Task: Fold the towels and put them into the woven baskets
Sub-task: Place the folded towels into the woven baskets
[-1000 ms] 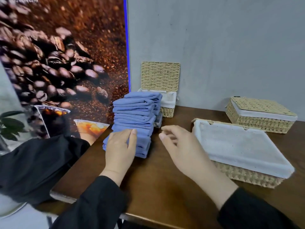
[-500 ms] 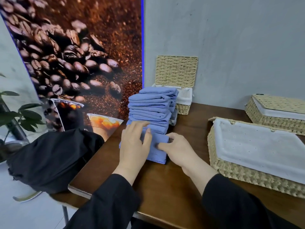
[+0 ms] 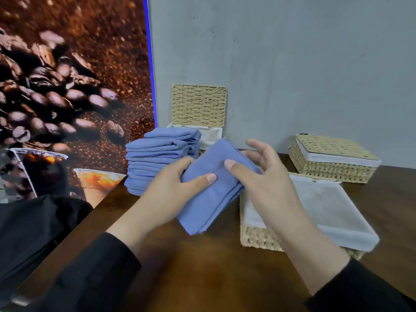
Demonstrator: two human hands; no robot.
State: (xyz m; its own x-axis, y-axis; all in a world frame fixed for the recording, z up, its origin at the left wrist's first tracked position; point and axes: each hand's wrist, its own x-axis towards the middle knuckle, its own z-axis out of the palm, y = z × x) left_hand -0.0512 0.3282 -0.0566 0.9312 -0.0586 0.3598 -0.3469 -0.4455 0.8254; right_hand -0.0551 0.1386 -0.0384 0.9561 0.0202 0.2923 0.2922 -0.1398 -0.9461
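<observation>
Both hands now hold 1 folded blue towel (image 3: 216, 188) up off the wooden table (image 3: 213, 271); half a second ago it lay at the foot of the stack with both hands pressed on it. Left hand (image 3: 171, 194) grips its left edge, thumb on top and fingers curled beneath. Right hand (image 3: 267, 188) pinches the right side with the thumb on top, the other fingers spread loosely behind. Held tilted, the towel hangs between the stack of blue towels (image 3: 157, 158) and the open lined basket (image 3: 319, 212), partly over that basket's near-left corner. Behind stand a basket with raised lid (image 3: 199, 104) and a closed basket (image 3: 333, 158), both untouched.
</observation>
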